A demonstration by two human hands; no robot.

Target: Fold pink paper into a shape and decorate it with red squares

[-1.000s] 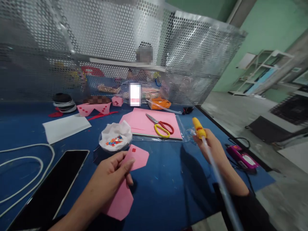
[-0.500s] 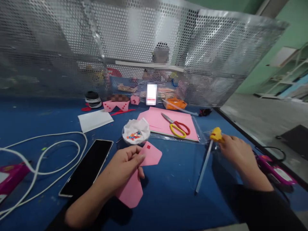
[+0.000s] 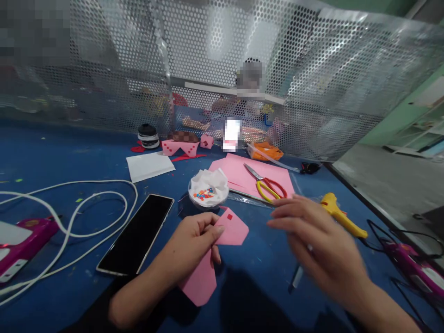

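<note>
My left hand [image 3: 192, 240] pinches a folded pink paper piece [image 3: 233, 227] with a small red square on it; more of the pink paper hangs below the fingers. My right hand [image 3: 312, 240] hovers over the blue table with fingers stretched out and empty, slightly blurred. Behind it on the table lies a yellow glue gun [image 3: 338, 213], and a thin clear glue stick [image 3: 296, 277] shows under the hand. A small dish [image 3: 208, 190] lined with white paper holds several coloured bits just beyond the left hand.
A black phone [image 3: 137, 233] and white cable [image 3: 69, 222] lie left. Pink sheets [image 3: 243, 171] with red-and-yellow scissors [image 3: 268, 185], a white sheet [image 3: 149, 165], and pink devices [image 3: 21, 240] at both table sides. A perforated metal screen [image 3: 222, 60] stands behind; a person sits beyond it.
My right hand let go of the yellow glue gun, which now lies on the table, and moved left toward the pink paper. The left hand keeps holding the paper. The view shifted left.
</note>
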